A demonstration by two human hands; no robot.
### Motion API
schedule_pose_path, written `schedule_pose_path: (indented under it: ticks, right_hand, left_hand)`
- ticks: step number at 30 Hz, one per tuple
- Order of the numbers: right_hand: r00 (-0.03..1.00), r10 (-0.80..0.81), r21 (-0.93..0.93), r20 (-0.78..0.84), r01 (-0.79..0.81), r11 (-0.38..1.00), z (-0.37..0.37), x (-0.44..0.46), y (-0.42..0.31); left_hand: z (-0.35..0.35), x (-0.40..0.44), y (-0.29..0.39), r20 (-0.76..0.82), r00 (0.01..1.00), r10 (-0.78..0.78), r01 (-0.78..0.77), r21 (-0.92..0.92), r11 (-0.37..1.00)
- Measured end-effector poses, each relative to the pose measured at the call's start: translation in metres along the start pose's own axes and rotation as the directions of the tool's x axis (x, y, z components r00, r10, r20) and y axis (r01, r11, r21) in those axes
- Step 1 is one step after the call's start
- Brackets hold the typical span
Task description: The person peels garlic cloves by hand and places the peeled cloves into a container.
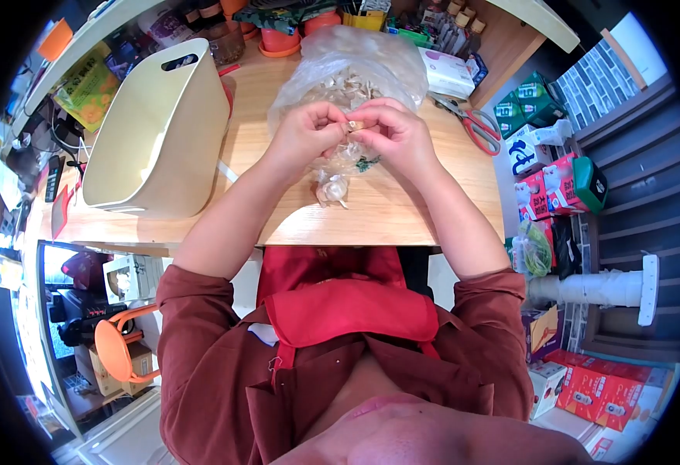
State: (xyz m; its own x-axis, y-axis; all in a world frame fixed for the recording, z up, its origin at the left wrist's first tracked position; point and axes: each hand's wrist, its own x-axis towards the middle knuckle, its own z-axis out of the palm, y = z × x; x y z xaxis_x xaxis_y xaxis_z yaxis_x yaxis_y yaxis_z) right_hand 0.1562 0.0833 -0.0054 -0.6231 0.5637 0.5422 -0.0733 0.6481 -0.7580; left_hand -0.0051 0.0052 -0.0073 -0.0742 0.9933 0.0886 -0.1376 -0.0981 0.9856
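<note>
Above the wooden table, my left hand (312,133) and my right hand (393,133) meet, fingertips pinched together. Between them is a small pale yellowish piece (355,125), too small to name. Just behind my hands lies a clear plastic bag (297,91) with many whitish-brown pieces (353,84) inside. Part of the bag's near side is hidden by my fingers. On the table closer to me rests a whitish, bulb-like clump (331,188), apart from both hands. A bit of dark green print or material (365,163) shows at the bag's near end.
A tall cream plastic bin (193,116) stands on the table (371,221) at left. Red-handled scissors (479,128) lie at right, beside a white box (446,74). Pots, bottles and boxes line the back. An orange stool (115,350) is below left; red cartons (599,387) are below right.
</note>
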Motion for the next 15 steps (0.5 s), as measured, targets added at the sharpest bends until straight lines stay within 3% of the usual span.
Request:
schedule_pose_path:
  ticks: [4, 7, 10, 13, 15]
  right_hand:
    - [0.986, 0.153, 0.181, 0.071, -0.163, 0.97, -0.001, 0.0, 0.003]
    - [0.951, 0.288, 0.464, 0.113, -0.307, 0.831, -0.004, 0.003, -0.009]
    - [0.944, 0.3, 0.667, 0.139, -0.313, 0.676, -0.006, 0.002, -0.004]
    - [0.922, 0.384, 0.764, 0.049, -0.282, 0.58, -0.016, 0.006, 0.001]
    - [0.933, 0.357, 0.724, 0.046, -0.277, 0.632, -0.017, 0.007, -0.001]
  left_hand:
    - [-0.001, 0.0, 0.001, 0.049, 0.999, 0.005, -0.005, -0.003, 1.0]
    - [0.002, -0.004, 0.009, 0.062, 0.998, 0.002, 0.002, -0.058, 0.998]
    - [0.002, -0.005, 0.006, 0.075, 0.993, 0.086, -0.084, -0.03, 0.996]
    - [-0.004, -0.004, 0.007, 0.069, 0.99, 0.121, -0.122, 0.011, 0.992]
    - [-0.006, 0.0, 0.003, -0.043, 0.986, 0.163, -0.149, 0.226, 0.963]
